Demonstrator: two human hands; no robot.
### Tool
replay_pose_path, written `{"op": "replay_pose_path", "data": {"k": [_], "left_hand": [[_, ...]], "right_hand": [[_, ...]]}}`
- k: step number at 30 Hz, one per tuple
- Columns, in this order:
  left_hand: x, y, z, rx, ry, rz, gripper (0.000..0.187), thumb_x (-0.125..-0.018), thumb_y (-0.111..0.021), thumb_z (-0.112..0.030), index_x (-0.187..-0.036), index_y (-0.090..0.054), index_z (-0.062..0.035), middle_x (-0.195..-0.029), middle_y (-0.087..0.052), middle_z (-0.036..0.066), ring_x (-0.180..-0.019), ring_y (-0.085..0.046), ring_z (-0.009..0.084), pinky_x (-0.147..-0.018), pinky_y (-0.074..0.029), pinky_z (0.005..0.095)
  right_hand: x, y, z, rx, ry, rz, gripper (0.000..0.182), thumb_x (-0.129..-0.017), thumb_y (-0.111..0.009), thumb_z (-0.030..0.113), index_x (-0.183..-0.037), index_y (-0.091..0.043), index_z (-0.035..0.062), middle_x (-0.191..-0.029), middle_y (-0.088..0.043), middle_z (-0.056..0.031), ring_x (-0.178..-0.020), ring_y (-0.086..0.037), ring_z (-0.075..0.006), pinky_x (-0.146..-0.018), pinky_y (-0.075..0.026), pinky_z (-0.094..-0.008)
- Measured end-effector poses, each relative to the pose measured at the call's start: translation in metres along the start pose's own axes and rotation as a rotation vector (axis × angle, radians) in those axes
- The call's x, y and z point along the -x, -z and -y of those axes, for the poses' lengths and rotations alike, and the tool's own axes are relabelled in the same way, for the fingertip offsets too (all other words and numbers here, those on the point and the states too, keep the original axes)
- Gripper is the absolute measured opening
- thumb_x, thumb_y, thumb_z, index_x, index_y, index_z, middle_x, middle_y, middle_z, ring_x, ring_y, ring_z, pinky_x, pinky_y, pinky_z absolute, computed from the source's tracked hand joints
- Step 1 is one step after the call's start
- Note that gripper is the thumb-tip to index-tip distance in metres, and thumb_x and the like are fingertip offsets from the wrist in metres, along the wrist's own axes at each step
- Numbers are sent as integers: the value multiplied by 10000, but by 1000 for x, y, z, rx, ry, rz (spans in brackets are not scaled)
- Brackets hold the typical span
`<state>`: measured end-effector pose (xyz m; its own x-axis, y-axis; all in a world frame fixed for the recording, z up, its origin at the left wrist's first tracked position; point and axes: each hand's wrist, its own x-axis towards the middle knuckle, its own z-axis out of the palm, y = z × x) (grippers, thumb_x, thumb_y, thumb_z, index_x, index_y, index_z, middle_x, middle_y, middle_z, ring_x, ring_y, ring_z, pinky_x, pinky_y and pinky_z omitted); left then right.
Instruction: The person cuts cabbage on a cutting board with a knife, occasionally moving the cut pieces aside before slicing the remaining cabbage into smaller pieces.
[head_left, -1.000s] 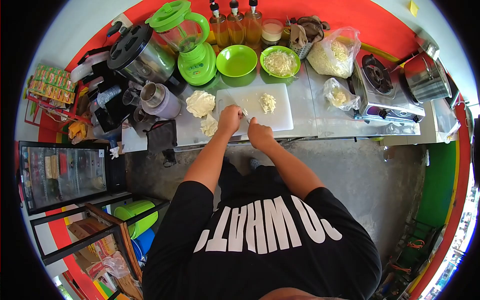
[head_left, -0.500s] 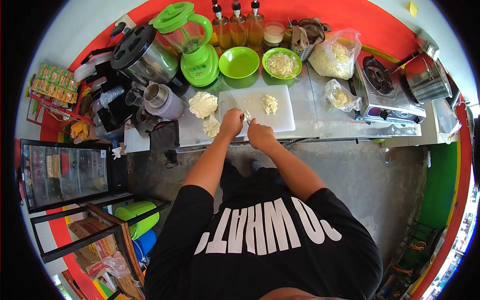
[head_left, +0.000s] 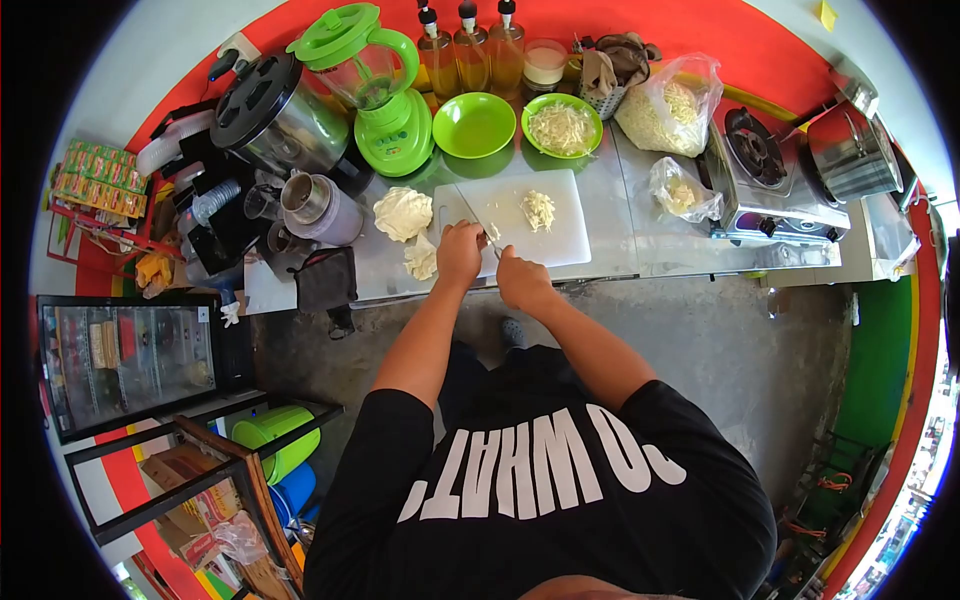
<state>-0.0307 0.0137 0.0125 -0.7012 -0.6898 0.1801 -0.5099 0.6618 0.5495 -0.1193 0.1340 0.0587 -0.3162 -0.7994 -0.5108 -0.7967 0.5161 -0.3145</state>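
My right hand [head_left: 522,278] is wrapped round the handle of a knife [head_left: 489,231], its thin blade slanting up and left over the white cutting board [head_left: 565,245]. My left hand [head_left: 461,252] is closed at the board's lower left, its fingertips beside the blade on a small pale piece, probably cabbage, mostly hidden. A little pile of pale cut strips [head_left: 538,210] lies on the right of the board. Left of the board sit a pale cabbage chunk [head_left: 403,213] and some loose leaves [head_left: 421,258].
Behind the board stand an empty green bowl [head_left: 475,126] and a green bowl of pale shreds [head_left: 561,128]. A green blender [head_left: 394,135] and pump bottles [head_left: 471,58] line the back. To the right are a bag of shreds [head_left: 668,118], a smaller bag [head_left: 684,190] and a gas stove [head_left: 770,205].
Both hands stay at the board's near edge with the knife, shifting only slightly. The whole view has tilted a little.
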Motion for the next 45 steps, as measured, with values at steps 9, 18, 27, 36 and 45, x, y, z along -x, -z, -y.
{"op": "replay_pose_path", "data": {"k": [9, 18, 27, 36, 45], "left_hand": [[-16, -6, 19, 132, -26, 129, 31, -769, -701, 26, -799, -705, 16, -799, -711, 203, -762, -717, 359, -681, -553, 398], [-15, -10, 21, 163, 69, 156, 45, -783, -709, 36, -824, -698, 20, -804, -713, 212, -776, -728, 339, -689, -555, 381], [-19, -8, 31, 439, 195, 278, 85, -784, -707, 79, -848, -693, 25, -822, -742, 160, -779, -743, 233, -704, -564, 327], [-15, 6, 6, -109, 103, 122, 47, -816, -713, -73, -842, -702, -35, -869, -749, 109, -843, -734, 297, -720, -553, 404], [-21, 6, 0, -227, 357, 251, 228, -825, -782, -256, -937, -712, -70, -958, -749, 149, -921, -717, 372, -773, -562, 479]], "right_hand": [[-1, 5, 5, 57, -24, -10, 412, -868, -658, 84, -1188, -439, -56, -1000, -739, -247, -940, -753, -361, -799, -597, -432], [-8, 0, 3, 3, -26, -5, 423, -873, -654, 73, -1211, -433, -54, -1018, -735, -244, -974, -744, -375, -854, -581, -439], [-7, -6, 5, -26, -48, -47, 441, -838, -692, 52, -1185, -443, -54, -1009, -733, -254, -972, -743, -379, -842, -586, -435], [-3, -8, 2, -29, -35, -27, 429, -837, -678, 38, -1183, -442, -52, -1002, -731, -256, -964, -744, -380, -839, -586, -434], [3, -5, 6, 42, -4, -8, 358, -889, -635, 80, -1170, -447, -37, -979, -743, -234, -941, -753, -361, -819, -592, -423]]}}
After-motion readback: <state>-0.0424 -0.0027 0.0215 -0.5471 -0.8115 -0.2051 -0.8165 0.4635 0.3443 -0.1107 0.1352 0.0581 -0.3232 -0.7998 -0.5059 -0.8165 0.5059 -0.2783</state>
